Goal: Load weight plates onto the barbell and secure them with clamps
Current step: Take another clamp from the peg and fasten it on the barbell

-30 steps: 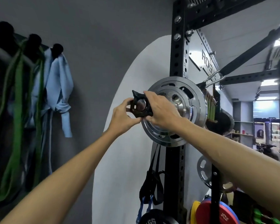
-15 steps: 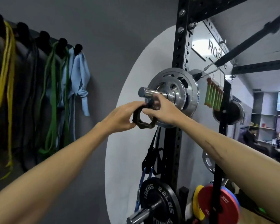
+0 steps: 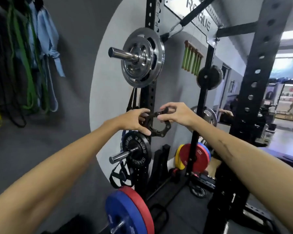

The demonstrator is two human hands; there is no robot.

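Both hands hold a black ring-shaped barbell clamp (image 3: 161, 126) in mid-air at the centre of the view. My left hand (image 3: 134, 121) grips its left side and my right hand (image 3: 175, 114) pinches its upper right edge and lever. Above them a chrome weight plate (image 3: 143, 57) sits on a chrome sleeve (image 3: 122, 54) that sticks out bare towards me. At the bottom, blue and red bumper plates (image 3: 128, 211) sit on a barbell end. The clamp is well below the chrome sleeve and apart from it.
A black 10 kg plate (image 3: 137, 151) hangs on a lower peg of the black rack upright (image 3: 150, 14). Red and yellow plates (image 3: 191, 156) stand behind. Resistance bands (image 3: 24, 65) hang on the left wall. Another rack post (image 3: 257, 81) rises at right.
The clamp came off the end of the chrome sleeve and moved down with both hands. My view tilted down, bringing the blue and red plates into sight.
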